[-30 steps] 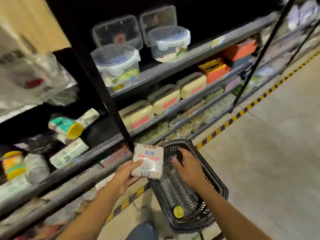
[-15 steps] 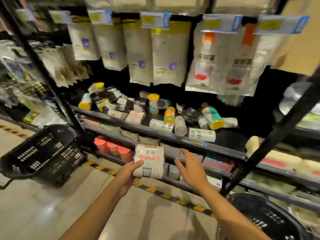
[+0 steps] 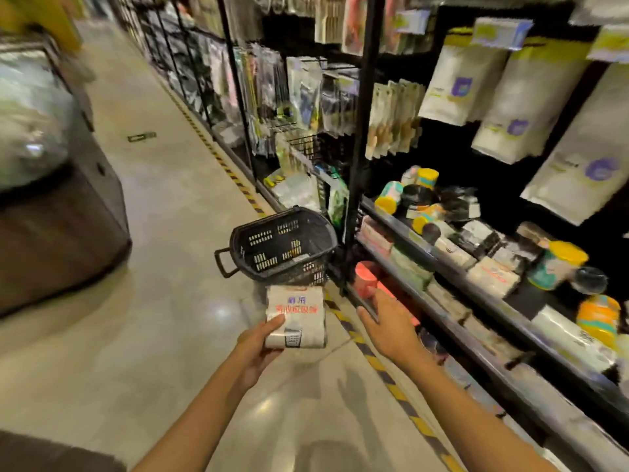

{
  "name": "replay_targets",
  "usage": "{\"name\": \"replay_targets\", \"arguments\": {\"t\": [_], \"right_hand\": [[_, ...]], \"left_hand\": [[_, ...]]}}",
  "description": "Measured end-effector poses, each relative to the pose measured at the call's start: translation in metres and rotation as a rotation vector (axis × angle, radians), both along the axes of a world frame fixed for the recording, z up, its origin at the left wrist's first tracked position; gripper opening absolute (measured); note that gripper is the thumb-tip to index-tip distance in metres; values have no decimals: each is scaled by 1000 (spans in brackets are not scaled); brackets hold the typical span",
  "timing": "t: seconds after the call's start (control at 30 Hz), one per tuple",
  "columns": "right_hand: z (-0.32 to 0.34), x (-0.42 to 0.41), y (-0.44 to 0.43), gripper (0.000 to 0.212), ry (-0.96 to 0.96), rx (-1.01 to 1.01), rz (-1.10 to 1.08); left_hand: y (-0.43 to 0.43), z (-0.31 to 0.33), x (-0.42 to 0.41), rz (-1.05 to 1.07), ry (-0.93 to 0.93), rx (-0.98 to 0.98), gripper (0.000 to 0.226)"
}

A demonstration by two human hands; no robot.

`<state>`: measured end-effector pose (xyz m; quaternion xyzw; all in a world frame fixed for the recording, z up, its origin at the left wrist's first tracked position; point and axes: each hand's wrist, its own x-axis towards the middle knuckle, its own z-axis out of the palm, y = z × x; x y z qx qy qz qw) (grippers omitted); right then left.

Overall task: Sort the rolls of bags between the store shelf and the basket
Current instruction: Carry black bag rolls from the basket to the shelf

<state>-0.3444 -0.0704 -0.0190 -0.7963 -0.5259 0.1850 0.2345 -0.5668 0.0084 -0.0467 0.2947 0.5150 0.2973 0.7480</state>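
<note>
My left hand [image 3: 258, 345] grips a white pack of bag rolls [image 3: 295, 316] with red and blue print, held upright over the floor. Just beyond the pack a black plastic basket [image 3: 284, 245] stands on the floor against the shelving, and it looks empty. My right hand [image 3: 388, 323] hovers with straight fingers to the right of the pack, near the lower shelf edge, holding nothing. The store shelf [image 3: 439, 264] on the right carries several loose rolls of bags, some with yellow caps [image 3: 386, 203], some black, some white.
Large white bag packs [image 3: 531, 100] hang above the shelf. A black upright post [image 3: 360, 137] divides the shelving bays. Yellow-black floor tape [image 3: 371, 359] runs along the shelf base. A dark cabinet [image 3: 58, 233] stands across the aisle at left.
My view has swung left along the aisle, from one basket at my feet to another basket further along. The pack stays in my left hand; my right hand has left the first basket.
</note>
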Motion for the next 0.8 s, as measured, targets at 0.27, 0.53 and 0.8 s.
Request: {"name": "replay_targets", "arguments": {"t": [0.27,0.53,0.8], "right_hand": [[-21,12,144,44,-9,-18,185],[-42,81,316,51,35,-134,232],[-65,136,458,54,5,-206,288]], "left_hand": [[102,-28,4,167,-17,-59,26],[247,-48,70,244,14,-106,20],[376,-64,118,325,-29,-185,19]]}}
